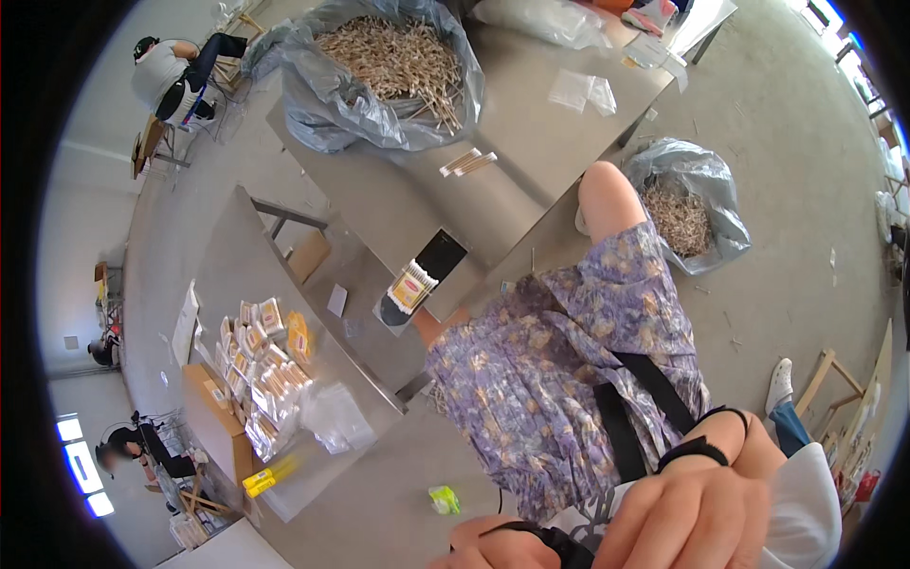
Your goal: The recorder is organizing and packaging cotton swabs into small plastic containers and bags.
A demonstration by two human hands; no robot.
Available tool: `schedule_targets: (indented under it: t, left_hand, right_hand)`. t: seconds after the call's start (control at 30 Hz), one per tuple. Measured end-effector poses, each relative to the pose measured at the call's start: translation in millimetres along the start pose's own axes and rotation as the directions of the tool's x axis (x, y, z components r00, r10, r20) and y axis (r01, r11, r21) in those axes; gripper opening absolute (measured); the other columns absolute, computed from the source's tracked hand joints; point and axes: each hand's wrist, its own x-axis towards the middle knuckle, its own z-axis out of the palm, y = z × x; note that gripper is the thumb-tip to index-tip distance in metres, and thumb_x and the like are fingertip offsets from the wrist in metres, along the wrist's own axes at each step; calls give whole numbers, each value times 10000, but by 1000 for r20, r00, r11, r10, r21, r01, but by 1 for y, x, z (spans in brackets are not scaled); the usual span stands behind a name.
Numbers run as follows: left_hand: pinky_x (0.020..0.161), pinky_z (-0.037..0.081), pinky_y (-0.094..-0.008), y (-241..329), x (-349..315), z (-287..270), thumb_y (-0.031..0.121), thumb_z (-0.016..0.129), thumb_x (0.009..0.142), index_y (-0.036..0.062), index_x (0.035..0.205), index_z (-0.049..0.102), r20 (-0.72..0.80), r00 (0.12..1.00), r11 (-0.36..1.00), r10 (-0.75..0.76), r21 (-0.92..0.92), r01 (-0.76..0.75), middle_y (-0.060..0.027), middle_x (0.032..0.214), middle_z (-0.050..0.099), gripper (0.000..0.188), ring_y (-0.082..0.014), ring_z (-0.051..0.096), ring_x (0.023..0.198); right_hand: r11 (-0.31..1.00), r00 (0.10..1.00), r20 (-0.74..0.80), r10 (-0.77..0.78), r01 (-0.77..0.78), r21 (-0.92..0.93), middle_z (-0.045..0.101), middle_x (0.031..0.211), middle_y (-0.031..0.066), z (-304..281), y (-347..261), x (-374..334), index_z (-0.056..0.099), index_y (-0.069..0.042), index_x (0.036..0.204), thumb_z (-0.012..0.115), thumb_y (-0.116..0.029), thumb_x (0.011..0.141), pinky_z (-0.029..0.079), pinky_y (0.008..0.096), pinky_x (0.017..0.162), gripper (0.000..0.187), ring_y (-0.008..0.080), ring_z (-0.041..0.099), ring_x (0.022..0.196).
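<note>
My right hand is close up at the lower edge, a black band round its wrist. Its fingers are bent and pressed together, and their tips are cut off, so I cannot make out what they hold. Of my left arm only a piece with a black band shows; the fingers are out of sight. Both are drawn in near my body, above my floral shorts, apart from the table. At the metal table's near corner, a pack of cotton swabs with a yellow label lies on a dark holder.
A large grey bag of loose swabs stands on the table, near small swab bundles. Another swab bag sits on the floor. The left table holds packed swabs, a cardboard box and clear bags. People sit farther left.
</note>
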Motion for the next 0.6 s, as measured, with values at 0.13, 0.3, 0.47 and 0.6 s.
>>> schedule_targets:
  t: [0.13, 0.3, 0.47, 0.6]
  left_hand:
    - [982, 439, -297, -6, -26, -22, 170, 698, 910, 154, 953, 767, 101, 995, 985, 27, -170, -10, 16, 1077, 714, 83, -154, 625, 1074]
    - [1117, 387, -320, -25, -17, 4, 163, 781, 835, 149, 960, 804, 78, 995, 909, -66, -407, 92, -70, 1160, 712, 129, -268, 576, 1214]
    - [1109, 387, -342, -23, -16, -8, 180, 768, 841, 138, 962, 795, 123, 992, 897, -18, -436, 70, -52, 1104, 725, 131, -243, 591, 1177]
    - [1093, 382, -373, -25, -23, 6, 163, 704, 887, 127, 947, 776, -124, 986, 964, 114, -227, -140, 20, 1012, 738, 100, -168, 646, 1071]
  right_hand:
    - [725, 646, -537, 543, -37, 688, 664, 784, 228, 58, -21, 11, 661, 105, 679, 604, -65, 916, 588, 428, 690, 297, 319, 644, 721]
    - [496, 872, -482, 81, 384, 779, 690, 831, 289, 62, 68, -49, 699, 75, 730, 627, -77, 906, 595, 457, 761, 244, 398, 682, 821]
    - [890, 953, -298, 54, 89, 448, 694, 841, 299, 24, -1, -19, 712, 48, 735, 625, -61, 903, 564, 471, 876, 219, 430, 692, 861]
    - [824, 862, -342, -374, 478, 305, 674, 823, 342, 21, 32, -17, 684, 60, 703, 524, -133, 968, 515, 521, 942, 365, 481, 671, 830]
